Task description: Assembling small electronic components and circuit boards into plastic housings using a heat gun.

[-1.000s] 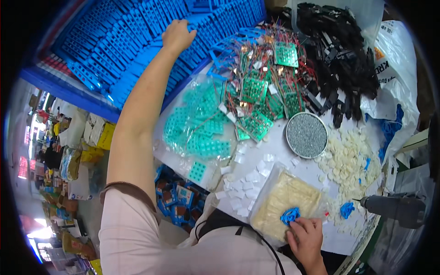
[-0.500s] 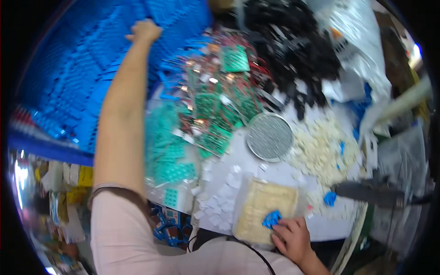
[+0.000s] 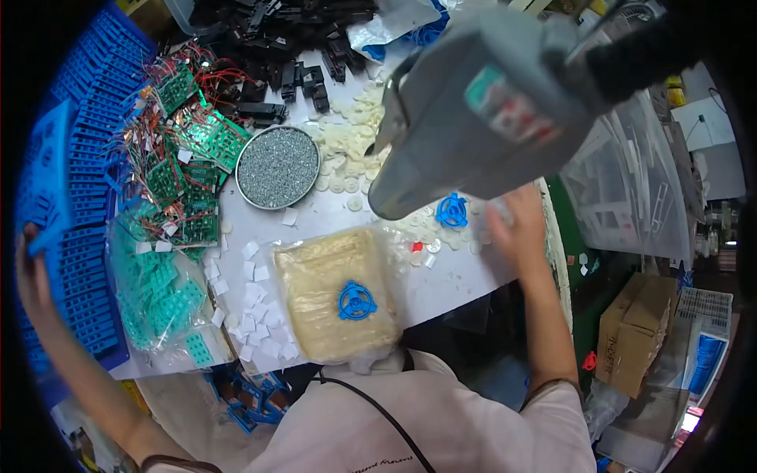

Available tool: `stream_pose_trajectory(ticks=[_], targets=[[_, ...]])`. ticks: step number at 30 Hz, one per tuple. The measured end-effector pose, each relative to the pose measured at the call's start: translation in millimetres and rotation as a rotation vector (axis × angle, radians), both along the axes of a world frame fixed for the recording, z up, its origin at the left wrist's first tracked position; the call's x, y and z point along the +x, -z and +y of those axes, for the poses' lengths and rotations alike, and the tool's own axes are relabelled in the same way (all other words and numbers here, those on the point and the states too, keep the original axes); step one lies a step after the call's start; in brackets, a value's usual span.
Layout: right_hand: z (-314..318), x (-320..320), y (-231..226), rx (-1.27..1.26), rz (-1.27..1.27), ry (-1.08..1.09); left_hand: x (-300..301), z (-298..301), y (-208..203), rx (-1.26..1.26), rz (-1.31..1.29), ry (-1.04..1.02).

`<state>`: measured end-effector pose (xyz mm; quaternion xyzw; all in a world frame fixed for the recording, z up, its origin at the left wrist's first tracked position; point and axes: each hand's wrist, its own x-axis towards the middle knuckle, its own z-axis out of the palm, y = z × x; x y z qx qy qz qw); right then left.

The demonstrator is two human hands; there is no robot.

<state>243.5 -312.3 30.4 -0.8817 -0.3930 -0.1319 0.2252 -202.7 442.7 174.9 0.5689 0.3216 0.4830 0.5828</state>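
Note:
At the far left, my left hand (image 3: 33, 276) closes around the lower end of a long blue plastic housing (image 3: 49, 177), lifted in front of a stack of similar blue parts (image 3: 95, 197). My right hand (image 3: 516, 229) is smeared by motion over the right edge of the white table. Just left of it lies a blue spoked plastic ring (image 3: 452, 211). A second blue spoked ring (image 3: 357, 301) rests on a yellowish, plastic-wrapped pad (image 3: 315, 268) at the table's near edge, with neither hand on it.
A grey power tool (image 3: 489, 110) looms between the hands, close to the camera. A round dish of small metal screws (image 3: 277, 167) stands mid-table, among wired green circuit boards (image 3: 209, 134), teal keypads (image 3: 158, 292), cream discs (image 3: 351, 150) and black parts (image 3: 276, 24).
The view has swung to the right. My left hand, earlier over the blue stack, now has a blue housing. My right hand has moved off the blue ring on the pad, rightward.

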Motion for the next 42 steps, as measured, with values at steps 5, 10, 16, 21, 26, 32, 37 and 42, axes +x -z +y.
stream_pose_trajectory(ticks=[5,10,16,21,26,32,37,42], targets=[[4,71,20,-0.299,0.097,0.108,56,-307,114,-0.611,-0.469,0.445],[10,88,25,-0.565,0.012,0.147,100,-448,173,-0.831,-0.335,0.364],[-60,140,21,0.155,-0.051,0.099,89,-461,163,-0.436,0.302,0.453],[-110,179,13,0.797,0.7,0.19,96,-416,153,-0.462,0.635,0.734],[-83,149,-14,1.21,1.031,0.238,112,-428,169,-0.41,0.445,0.607],[-84,60,-24,1.3,1.757,-0.76,107,-453,135,-0.611,0.101,0.38],[20,-129,-16,0.888,1.231,-0.249,125,-469,132,-0.645,-0.076,0.408],[137,-159,-18,0.501,0.95,-0.445,136,-489,140,-0.559,-0.195,0.463]])
